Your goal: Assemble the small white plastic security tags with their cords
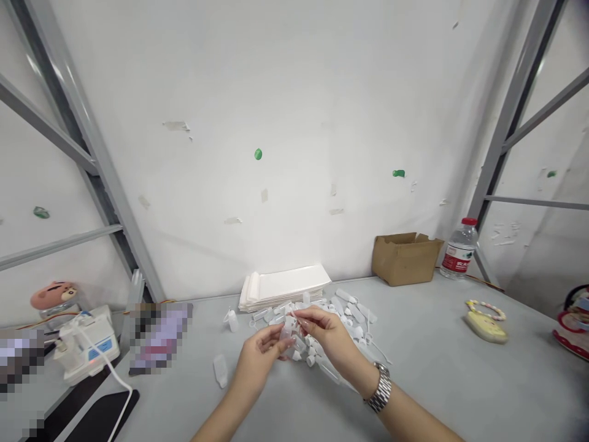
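With both forearms reaching in from the near side, the hands meet at the front-left of a loose pile of small translucent white plastic bottles (357, 314), which lies on the flat grey bench (427, 356). The left hand (262, 355) comes from the pile's near left, its fingers curled and its thumb bent across to grip one small translucent white plastic bottle (287, 332) over the pile's front edge. The right hand (335, 339) comes from the pile's near right, back upward, above a silver metal link watch (380, 389). Its thumb and index fingertips draw together at the held bottle's top; whether they pinch a part there is too small to tell. Left of the pile lies a single clouded plastic bottle (220, 371); behind the pile sits a flat stack of white paper-like sheets (289, 282).
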